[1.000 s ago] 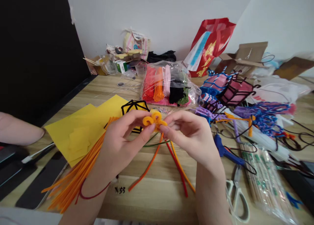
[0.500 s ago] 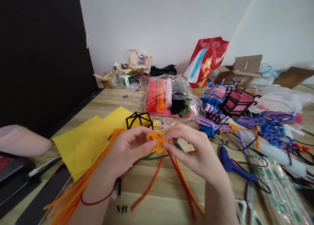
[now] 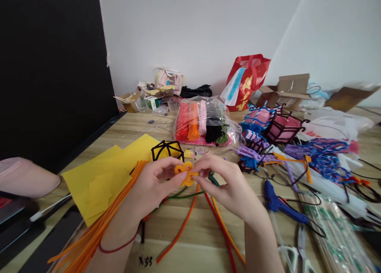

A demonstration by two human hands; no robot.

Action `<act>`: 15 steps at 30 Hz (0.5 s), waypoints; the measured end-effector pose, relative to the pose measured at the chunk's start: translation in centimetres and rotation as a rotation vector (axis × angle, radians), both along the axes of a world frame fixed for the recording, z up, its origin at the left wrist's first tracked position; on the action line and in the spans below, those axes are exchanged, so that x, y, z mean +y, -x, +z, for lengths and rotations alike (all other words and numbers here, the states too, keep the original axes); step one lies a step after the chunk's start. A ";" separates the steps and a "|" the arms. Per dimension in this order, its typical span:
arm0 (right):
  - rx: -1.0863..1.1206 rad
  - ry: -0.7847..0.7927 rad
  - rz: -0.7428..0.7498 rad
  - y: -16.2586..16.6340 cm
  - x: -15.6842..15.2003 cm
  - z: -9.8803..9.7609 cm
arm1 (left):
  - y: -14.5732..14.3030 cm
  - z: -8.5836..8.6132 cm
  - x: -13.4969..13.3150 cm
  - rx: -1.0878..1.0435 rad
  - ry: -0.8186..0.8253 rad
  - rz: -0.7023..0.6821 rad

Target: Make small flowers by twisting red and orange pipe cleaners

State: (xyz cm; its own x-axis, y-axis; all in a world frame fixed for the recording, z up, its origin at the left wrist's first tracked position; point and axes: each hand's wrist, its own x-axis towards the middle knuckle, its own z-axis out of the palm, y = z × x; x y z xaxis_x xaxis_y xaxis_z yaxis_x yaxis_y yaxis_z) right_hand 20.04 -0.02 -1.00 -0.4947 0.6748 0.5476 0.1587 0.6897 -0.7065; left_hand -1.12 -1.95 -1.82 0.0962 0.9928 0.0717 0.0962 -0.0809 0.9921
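Observation:
Both hands meet above the wooden table (image 3: 190, 233) around a small orange pipe-cleaner shape with looped petals (image 3: 185, 173). My left hand (image 3: 151, 185) pinches its left side between thumb and fingers. My right hand (image 3: 229, 185) pinches its right side with the fingertips. Loose orange, red and green pipe cleaners (image 3: 214, 217) lie on the table under the hands. A bundle of orange pipe cleaners (image 3: 98, 229) runs past my left wrist, which wears a red string.
Yellow paper sheets (image 3: 101, 173) and a black wire frame (image 3: 167, 150) lie behind the hands. A bag of coloured pipe cleaners (image 3: 205, 122), blue and purple woven pieces (image 3: 321, 153), a blue glue gun (image 3: 279, 203), scissors (image 3: 300, 249), a red bag (image 3: 245, 80). Another person's arm (image 3: 26, 177) rests at left.
The camera tilted up slightly, so the scene sits lower in view. The hands turned the orange looped shape a little between the fingertips and kept hold of it.

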 end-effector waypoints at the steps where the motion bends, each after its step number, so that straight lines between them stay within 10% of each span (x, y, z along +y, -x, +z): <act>1: -0.001 -0.025 0.022 -0.1 0.1 0.0 | 0.2 -0.1 0.1 -0.014 0.026 -0.021; 7: 0.084 -0.145 0.155 -0.7 0.7 0.1 | 0.5 -0.2 0.7 -0.075 0.199 -0.178; 15: 0.145 0.179 -0.192 -0.1 -0.5 0.7 | -1.1 1.3 -1.1 -0.075 -0.155 0.155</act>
State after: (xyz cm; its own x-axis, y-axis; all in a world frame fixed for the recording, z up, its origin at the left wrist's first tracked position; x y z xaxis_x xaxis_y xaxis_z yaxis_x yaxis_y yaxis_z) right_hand 20.17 -0.54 -0.28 -0.2742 0.8407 0.4669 0.1630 0.5191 -0.8390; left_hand 0.01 -3.04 -0.48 -0.0675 0.9719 0.2257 0.0457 -0.2229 0.9738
